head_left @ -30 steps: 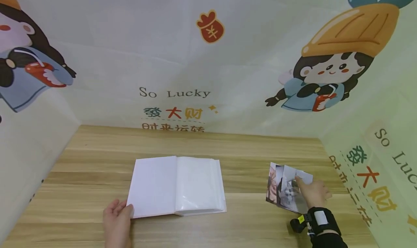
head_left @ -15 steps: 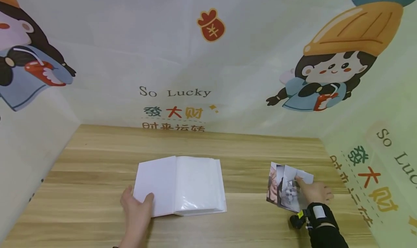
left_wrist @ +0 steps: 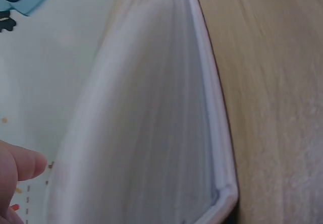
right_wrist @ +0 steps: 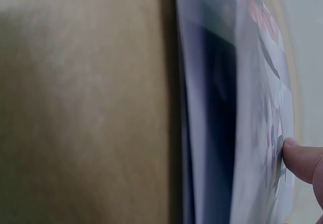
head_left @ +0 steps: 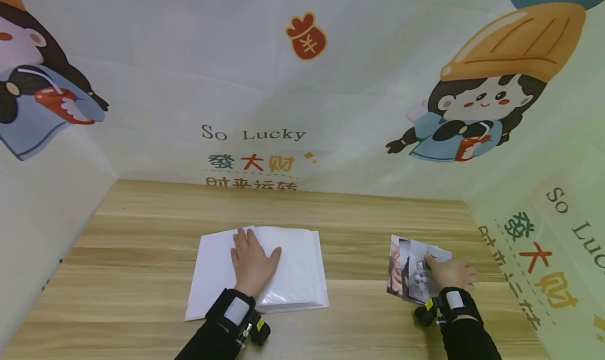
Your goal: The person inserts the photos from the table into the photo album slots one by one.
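In the head view a photo album (head_left: 293, 270) lies open on the wooden table, its white inside cover to the left and clear-sleeved pages to the right. My left hand (head_left: 253, 265) rests spread on it near the spine, fingers straight. The left wrist view shows the thick stack of pages (left_wrist: 151, 108) edge-on, with part of that hand at the lower left. On the right, my right hand (head_left: 451, 276) holds a small fanned stack of photos (head_left: 418, 276) by its right side, thumb on top. The right wrist view shows the thumb (right_wrist: 300, 158) on the top photo; the other fingers are hidden there.
A pale printed cloth (head_left: 354, 113) with cartoon figures and lettering stands around the back and sides of the wooden table (head_left: 359, 218). A strip of table separates the album from the photos. Both wrists wear black straps with small cameras.
My left hand has moved from the album's lower left edge up and right onto its middle, by the spine. The right hand and photos have shifted only slightly left.
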### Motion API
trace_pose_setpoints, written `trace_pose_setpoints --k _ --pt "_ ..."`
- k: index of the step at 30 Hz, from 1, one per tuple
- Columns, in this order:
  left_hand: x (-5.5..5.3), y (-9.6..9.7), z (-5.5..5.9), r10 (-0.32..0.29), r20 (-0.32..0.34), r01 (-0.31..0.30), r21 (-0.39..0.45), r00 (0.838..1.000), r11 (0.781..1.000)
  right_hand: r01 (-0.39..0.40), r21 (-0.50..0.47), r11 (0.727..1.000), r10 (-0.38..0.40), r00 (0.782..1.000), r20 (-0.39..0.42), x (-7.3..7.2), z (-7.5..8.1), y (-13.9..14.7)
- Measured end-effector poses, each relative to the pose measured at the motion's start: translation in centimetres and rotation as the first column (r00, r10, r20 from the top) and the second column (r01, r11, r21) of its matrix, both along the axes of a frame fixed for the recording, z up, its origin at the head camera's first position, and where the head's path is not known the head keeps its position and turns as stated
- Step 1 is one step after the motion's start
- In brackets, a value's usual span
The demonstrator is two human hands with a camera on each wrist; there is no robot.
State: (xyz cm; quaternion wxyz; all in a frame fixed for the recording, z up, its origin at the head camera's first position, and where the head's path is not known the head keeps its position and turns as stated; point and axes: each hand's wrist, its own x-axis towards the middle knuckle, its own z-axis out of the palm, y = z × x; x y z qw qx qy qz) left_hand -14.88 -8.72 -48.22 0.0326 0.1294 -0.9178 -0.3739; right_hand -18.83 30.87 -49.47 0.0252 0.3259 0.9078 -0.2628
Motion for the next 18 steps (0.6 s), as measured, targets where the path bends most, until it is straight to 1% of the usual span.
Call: trace_pose_setpoints --k 4,8,10,12,15,17,18 --pt "-0.6 0.2 -0.6 -0.001 0.007 0.001 -0.064 1.0 0.998 -0.008 -0.015 1.0 0.008 1.0 -0.002 -0.1 0.3 -0.3" --pt "-0.9 0.2 -0.7 0.0 -0.013 -0.001 -0.1 1.0 0.995 -0.004 -0.022 1.0 0.003 1.0 -0.016 -0.4 0.7 -0.4" --pt "-0.9 0.2 -0.6 -0.006 -0.009 0.005 -0.121 1.0 0.993 -0.001 -0.014 1.0 0.0 1.0 -0.017 -0.5 0.7 -0.5" --pt "-0.9 0.1 -0.4 -0.022 0.016 0.024 -0.141 1.0 0.99 0.002 -0.007 1.0 -0.002 1.0 -0.028 -0.6 0.6 -0.5" --pt "-0.9 -0.2 0.4 -0.057 0.078 0.07 -0.183 0.995 0.981 -0.012 0.005 1.0 0.012 0.996 -0.085 -0.5 0.6 -0.6" --pt "-1.0 -0.6 1.1 -0.088 0.124 0.116 -0.238 0.988 0.964 -0.026 -0.011 1.0 0.024 0.99 -0.139 -0.5 0.7 -0.6" --pt "-1.1 -0.8 1.4 -0.107 0.153 0.145 -0.266 0.982 0.953 -0.043 -0.016 0.999 0.04 0.985 -0.167 -0.5 0.8 -0.6"
